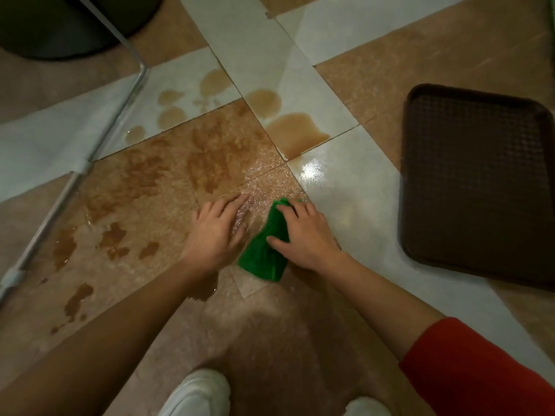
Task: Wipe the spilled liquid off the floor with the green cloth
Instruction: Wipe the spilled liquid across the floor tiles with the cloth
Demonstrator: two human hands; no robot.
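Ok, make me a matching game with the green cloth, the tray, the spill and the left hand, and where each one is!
Things:
1 green cloth
2 tray
3 spilled liquid
4 left hand

Places or states:
A lying off to the right
B brown patches on the floor
C flat on the wet floor, beside the cloth
D partly under the right hand

Pairs: 1-D, 2-A, 3-B, 4-C.
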